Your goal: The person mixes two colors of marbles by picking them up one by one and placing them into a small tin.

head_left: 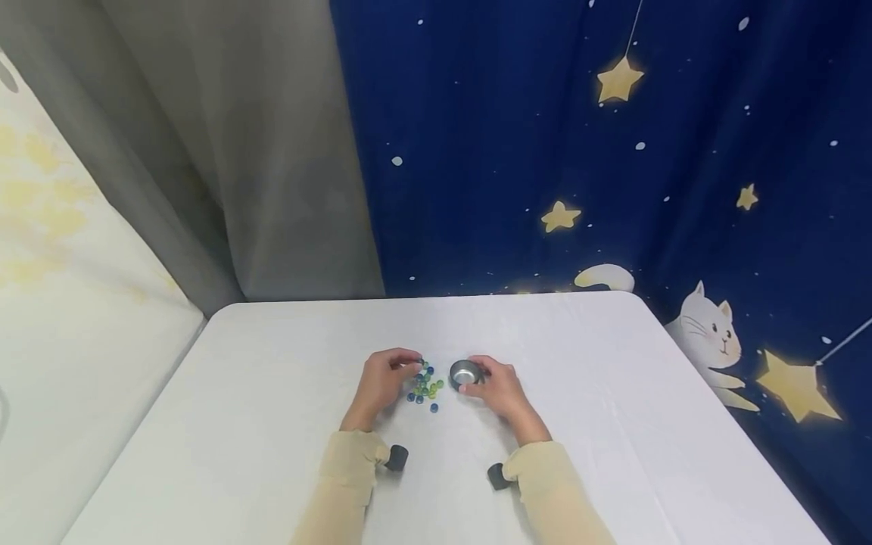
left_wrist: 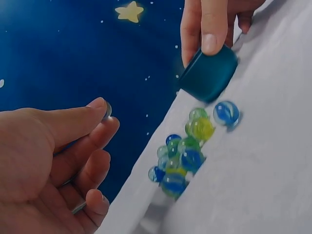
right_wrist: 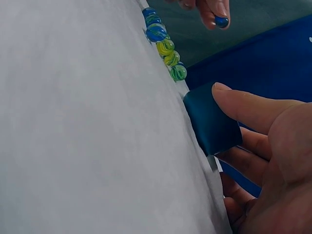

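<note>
Two cream sleeves [head_left: 341, 484] reach in from the near side over a white table [head_left: 436, 503], one left, one right; a small black block sits at each cuff, the left one [head_left: 397, 458] and the right one [head_left: 498, 476]. Just beyond, a lone blue marble [head_left: 434, 408] lies a little nearer than the rest, apart from them. Then the marble group [left_wrist: 190, 160], in blue, green and yellow-green, bunched on the table between the hands, several touching. Left hand [head_left: 381, 382], at the group's left: thumb and forefinger pinch one bluish marble [left_wrist: 108, 110], raised clear of the table near the group's far end; other fingers loosely bent. Right hand [head_left: 499, 387], to the right: thumb and fingers grip a small teal cup [right_wrist: 212, 119] from its right side. Cup stands mouth up, silvery inside showing, just right of the marbles; cannot tell whether its base touches the table. Past the far table edge, a grey curtain [head_left: 286, 151] hangs left, a dark blue curtain [head_left: 477, 151] right, printed with yellow stars and, far right, a white cat [head_left: 708, 333].
</note>
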`<state>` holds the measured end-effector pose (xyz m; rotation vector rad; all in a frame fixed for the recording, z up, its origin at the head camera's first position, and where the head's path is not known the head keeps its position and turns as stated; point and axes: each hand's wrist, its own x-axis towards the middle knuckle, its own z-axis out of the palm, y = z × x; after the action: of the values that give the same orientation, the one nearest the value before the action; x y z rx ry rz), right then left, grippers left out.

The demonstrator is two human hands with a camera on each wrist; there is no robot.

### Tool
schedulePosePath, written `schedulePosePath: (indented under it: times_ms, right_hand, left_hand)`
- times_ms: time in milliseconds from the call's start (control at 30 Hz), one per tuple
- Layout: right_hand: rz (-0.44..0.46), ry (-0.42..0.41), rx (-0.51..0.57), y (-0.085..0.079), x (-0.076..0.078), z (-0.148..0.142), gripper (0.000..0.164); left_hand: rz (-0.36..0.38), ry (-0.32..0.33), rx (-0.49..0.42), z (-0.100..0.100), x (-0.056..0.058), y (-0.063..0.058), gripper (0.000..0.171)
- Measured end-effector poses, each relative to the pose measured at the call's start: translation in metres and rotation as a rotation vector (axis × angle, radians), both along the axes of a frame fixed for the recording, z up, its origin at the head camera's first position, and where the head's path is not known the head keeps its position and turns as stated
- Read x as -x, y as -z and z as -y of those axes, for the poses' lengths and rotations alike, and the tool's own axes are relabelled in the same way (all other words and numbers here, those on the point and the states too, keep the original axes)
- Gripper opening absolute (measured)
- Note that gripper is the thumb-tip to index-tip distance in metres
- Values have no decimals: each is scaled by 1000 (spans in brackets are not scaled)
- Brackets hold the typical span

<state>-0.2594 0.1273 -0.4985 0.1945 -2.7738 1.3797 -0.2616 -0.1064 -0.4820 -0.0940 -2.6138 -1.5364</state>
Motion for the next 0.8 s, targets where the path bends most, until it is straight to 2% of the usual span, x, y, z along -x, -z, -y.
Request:
schedulePosePath:
  times_ms: [300, 533, 800]
  right_hand:
    - [-18, -5, -15, 2, 2, 1, 56]
    - [4, -5, -22, 2, 0, 1, 55]
    - [13, 1, -28, 1, -1, -1, 55]
  left_hand:
    - [-4, 1, -47, -14, 7, -2, 15]
    - [-59, 21, -37, -22, 12, 3, 16]
    - [-59, 20, -44, -30, 14, 9, 17]
